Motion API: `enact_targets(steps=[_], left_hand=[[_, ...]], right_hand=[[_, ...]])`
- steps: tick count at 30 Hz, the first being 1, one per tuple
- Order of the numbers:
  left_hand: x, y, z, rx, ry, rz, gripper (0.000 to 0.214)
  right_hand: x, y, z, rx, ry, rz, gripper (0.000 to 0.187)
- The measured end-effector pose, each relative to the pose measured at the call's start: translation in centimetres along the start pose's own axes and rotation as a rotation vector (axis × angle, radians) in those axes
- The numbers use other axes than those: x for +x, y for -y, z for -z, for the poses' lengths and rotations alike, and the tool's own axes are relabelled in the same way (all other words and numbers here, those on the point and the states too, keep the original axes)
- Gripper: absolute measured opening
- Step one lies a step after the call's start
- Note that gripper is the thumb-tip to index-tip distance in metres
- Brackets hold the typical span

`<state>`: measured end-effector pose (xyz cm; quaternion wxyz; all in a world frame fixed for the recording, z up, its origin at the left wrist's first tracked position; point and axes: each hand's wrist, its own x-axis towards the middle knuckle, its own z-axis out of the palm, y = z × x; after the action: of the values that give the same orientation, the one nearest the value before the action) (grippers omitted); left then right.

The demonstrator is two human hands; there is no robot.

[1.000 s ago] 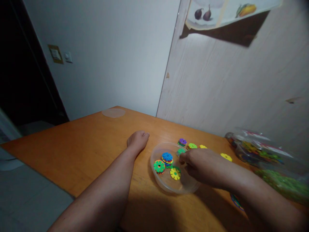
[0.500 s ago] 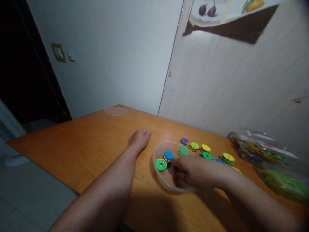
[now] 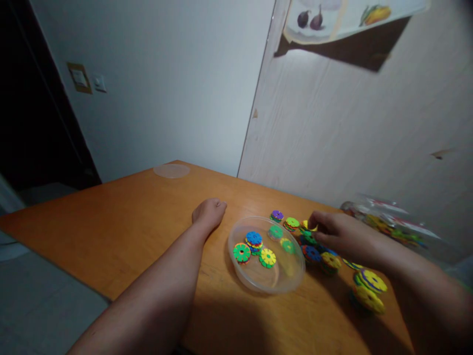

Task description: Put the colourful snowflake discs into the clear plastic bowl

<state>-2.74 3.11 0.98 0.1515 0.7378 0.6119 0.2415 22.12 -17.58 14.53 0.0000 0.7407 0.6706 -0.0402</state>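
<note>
My left hand (image 3: 209,215) rests on the table in a fist, left of a clear round plastic bowl (image 3: 239,276); nothing shows in its fingers. Inside the bowl lie small stacks of notched plastic discs: a green-topped stack (image 3: 242,253), a blue-topped stack (image 3: 253,239) and a yellow-topped stack (image 3: 267,258). To the right, my right hand (image 3: 342,234) reaches over more disc stacks. Its thumb and fingers are apart, close to a yellow-topped stack (image 3: 305,226) and a green-topped stack (image 3: 308,238). Whether they touch is unclear.
More disc stacks stand around the bowl, with a purple-topped stack (image 3: 276,215) at the back and a yellow-topped stack (image 3: 372,280) at the right. Clear plastic bags (image 3: 397,227) of coloured pieces lie by the wall. A translucent lid (image 3: 172,171) is at the far left corner.
My right hand has left the bowl and moved right over the stacks on the table. A yellow-topped stack now shows in the bowl. My left fist stays put; the view has shifted slightly.
</note>
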Motion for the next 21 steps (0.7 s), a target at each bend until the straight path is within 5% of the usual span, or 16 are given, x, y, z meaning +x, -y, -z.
enact_targets(steps=[7,21], left_hand=[[0.4,0.4,-0.4,0.003,-0.003,-0.027,0.048],[0.5,0.4,-0.3,0.025,0.001,-0.031,0.048]], right_hand=[[-0.2,-2.4,-2.6,-0.039,0.174,-0.049,0.035],[0.2,-2.1,-4.0,-0.114,0.169,-0.051,0.048]])
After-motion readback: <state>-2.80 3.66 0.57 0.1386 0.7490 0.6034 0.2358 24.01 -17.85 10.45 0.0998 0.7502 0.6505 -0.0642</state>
